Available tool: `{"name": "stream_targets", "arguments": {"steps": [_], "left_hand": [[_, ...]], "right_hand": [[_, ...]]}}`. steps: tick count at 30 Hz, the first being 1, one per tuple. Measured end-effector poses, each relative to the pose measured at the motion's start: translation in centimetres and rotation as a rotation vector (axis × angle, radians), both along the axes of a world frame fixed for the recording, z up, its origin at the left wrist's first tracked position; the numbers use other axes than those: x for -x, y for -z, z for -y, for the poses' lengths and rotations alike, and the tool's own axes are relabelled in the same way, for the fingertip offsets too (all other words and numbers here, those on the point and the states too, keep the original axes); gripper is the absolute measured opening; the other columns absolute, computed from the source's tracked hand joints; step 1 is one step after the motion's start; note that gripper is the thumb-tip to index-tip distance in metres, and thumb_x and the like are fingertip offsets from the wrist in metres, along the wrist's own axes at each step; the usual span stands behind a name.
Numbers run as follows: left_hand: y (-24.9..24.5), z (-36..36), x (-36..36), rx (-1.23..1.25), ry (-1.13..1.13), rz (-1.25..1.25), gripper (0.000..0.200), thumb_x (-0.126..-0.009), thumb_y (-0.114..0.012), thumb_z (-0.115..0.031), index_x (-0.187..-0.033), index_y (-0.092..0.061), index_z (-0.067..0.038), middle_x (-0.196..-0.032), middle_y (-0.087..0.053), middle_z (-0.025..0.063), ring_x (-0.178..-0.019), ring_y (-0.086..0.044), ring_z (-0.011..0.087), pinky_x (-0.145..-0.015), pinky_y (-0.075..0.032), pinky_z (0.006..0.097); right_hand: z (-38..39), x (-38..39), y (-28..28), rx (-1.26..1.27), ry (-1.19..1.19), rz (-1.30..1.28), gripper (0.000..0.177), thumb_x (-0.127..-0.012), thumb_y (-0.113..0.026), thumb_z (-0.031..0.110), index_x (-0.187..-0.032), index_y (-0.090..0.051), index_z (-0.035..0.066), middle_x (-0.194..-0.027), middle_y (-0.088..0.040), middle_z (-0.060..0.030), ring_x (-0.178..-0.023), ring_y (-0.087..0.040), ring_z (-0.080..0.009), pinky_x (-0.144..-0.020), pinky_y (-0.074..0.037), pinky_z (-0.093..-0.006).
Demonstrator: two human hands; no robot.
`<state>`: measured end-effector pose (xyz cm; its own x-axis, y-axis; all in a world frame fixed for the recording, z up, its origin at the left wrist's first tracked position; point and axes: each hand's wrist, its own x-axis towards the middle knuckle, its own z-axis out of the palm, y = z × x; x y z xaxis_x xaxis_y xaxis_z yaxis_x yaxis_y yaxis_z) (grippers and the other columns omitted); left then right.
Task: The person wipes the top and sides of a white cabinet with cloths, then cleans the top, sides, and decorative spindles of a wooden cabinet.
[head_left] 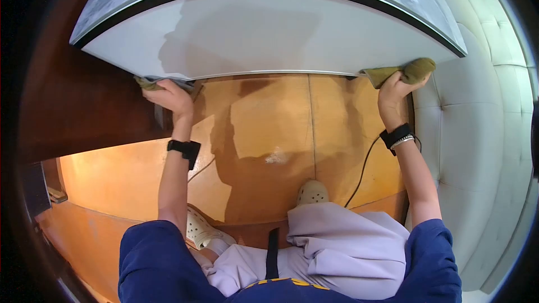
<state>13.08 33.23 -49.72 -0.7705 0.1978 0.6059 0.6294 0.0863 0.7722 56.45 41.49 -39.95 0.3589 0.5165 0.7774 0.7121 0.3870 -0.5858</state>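
A white-fronted piece of furniture (252,33) with a marbled top and a black band under it spans the top of the view. My left hand (171,98) is closed on a grey and olive cloth (147,83) at the panel's lower left edge. The left fingertips are partly hidden by the cloth and the panel. At the lower right edge, my right hand (397,90) grips an olive cloth (420,70), bunched at one end, with a flap reaching along the edge.
Dark brown wooden furniture (84,106) stands at the left. A white tufted seat or headboard (466,134) runs down the right side. A thin black cable (365,163) hangs near my right wrist. Orange-brown floor (269,123) lies below, with my feet in pale clogs (313,192).
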Motion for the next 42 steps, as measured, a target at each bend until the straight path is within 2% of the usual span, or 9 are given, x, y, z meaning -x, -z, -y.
{"name": "stream_targets", "arguments": {"steps": [3, 4, 7, 14, 20, 28, 34, 36, 42], "left_hand": [[0.8, 0.1, -0.9, 0.006, -0.017, -0.02, 0.046, -0.086, -0.039, -0.015, -0.121, -0.03, 0.013, -0.113, -0.04, 0.0325, -0.102, -0.04, 0.0434, -0.09, -0.03, 0.0484], [1.1, 0.3, -1.2, 0.006, 0.01, 0.044, 0.046, -0.087, -0.038, -0.015, -0.123, -0.029, 0.012, -0.115, -0.039, 0.0323, -0.104, -0.041, 0.0426, -0.091, -0.03, 0.0473], [3.9, -0.6, -2.5, -0.004, 0.01, 0.127, 0.046, -0.089, -0.037, -0.015, -0.125, -0.026, 0.012, -0.121, -0.037, 0.0318, -0.108, -0.041, 0.0404, -0.093, -0.031, 0.0444], [2.8, -0.7, -4.2, 0.017, -0.018, 0.443, 0.035, -0.091, -0.038, -0.017, -0.108, -0.038, 0.014, -0.105, -0.049, 0.0305, -0.098, -0.048, 0.0385, -0.086, -0.037, 0.0405], [-0.7, 1.3, -5.7, -0.065, 0.29, 0.966, 0.036, -0.089, -0.039, -0.019, -0.107, -0.04, 0.012, -0.109, -0.049, 0.0264, -0.099, -0.048, 0.0335, -0.087, -0.036, 0.0393], [-0.7, 1.2, -13.1, 0.24, 0.961, 1.227, 0.029, -0.087, -0.043, -0.021, -0.1, -0.048, 0.004, -0.095, -0.052, 0.0103, -0.088, -0.048, 0.0182, -0.081, -0.039, 0.0324], [-3.9, 1.3, -12.2, 0.548, 1.235, 1.014, 0.029, -0.087, -0.043, -0.021, -0.09, -0.055, 0.005, -0.084, -0.056, 0.0081, -0.081, -0.051, 0.0159, -0.075, -0.042, 0.0303], [-6.2, 2.2, -10.0, 0.455, 1.19, 0.65, 0.033, -0.084, -0.044, -0.024, -0.09, -0.054, 0.007, -0.083, -0.059, 0.0198, -0.078, -0.059, 0.026, -0.071, -0.045, 0.0366], [-17.5, 4.6, -7.2, 0.049, 0.938, 0.305, 0.021, -0.081, -0.053, -0.019, -0.087, -0.054, 0.001, -0.068, -0.058, 0.0123, -0.057, -0.056, 0.0236, -0.056, -0.045, 0.0324]], "right_hand": [[-2.0, -2.6, 4.3, 0.265, -0.023, -0.275, 0.046, -0.081, -0.04, 0.009, -0.12, -0.031, -0.013, -0.119, -0.042, -0.0266, -0.112, -0.043, -0.0343, -0.096, -0.032, -0.0391], [0.2, 1.5, 0.7, 0.397, 0.096, -0.316, 0.036, -0.084, -0.037, 0.016, -0.099, -0.043, -0.016, -0.091, -0.055, -0.0233, -0.084, -0.054, -0.0302, -0.078, -0.042, -0.0389], [-1.4, 0.7, 3.0, 0.145, 0.151, -0.33, 0.035, -0.084, -0.038, 0.018, -0.082, -0.045, -0.016, -0.075, -0.056, -0.019, -0.068, -0.053, -0.0267, -0.066, -0.043, -0.0394], [-1.2, -0.7, 5.9, 0.483, 0.229, -0.299, 0.042, -0.083, -0.041, 0.019, -0.069, -0.048, -0.02, -0.062, -0.057, -0.0191, -0.06, -0.054, -0.0266, -0.059, -0.043, -0.0414], [-1.6, -2.6, 13.1, 0.754, 0.034, -0.613, 0.038, -0.084, -0.042, 0.019, -0.099, -0.051, -0.015, -0.1, -0.057, -0.0193, -0.086, -0.059, -0.028, -0.071, -0.049, -0.0379], [3.2, 11.2, 8.0, 1.299, -0.503, -1.029, 0.028, -0.089, -0.045, 0.025, -0.107, -0.052, 0.005, -0.098, -0.058, -0.0053, -0.087, -0.058, -0.0222, -0.068, -0.051, -0.0375], [4.7, 14.6, 6.5, 1.532, -0.889, -1.177, 0.024, -0.089, -0.046, 0.023, -0.107, -0.053, 0.009, -0.097, -0.059, -0.0031, -0.086, -0.059, -0.0179, -0.07, -0.05, -0.0343], [4.5, 13.7, 6.5, 1.547, -0.982, -1.175, 0.023, -0.089, -0.047, 0.022, -0.107, -0.053, 0.009, -0.097, -0.059, -0.0031, -0.087, -0.059, -0.0174, -0.072, -0.05, -0.0333], [4.7, 11.2, 6.1, 1.629, -0.742, -0.969, 0.024, -0.088, -0.051, 0.021, -0.107, -0.054, 0.006, -0.098, -0.061, -0.0034, -0.088, -0.06, -0.0155, -0.074, -0.052, -0.0292]]}}
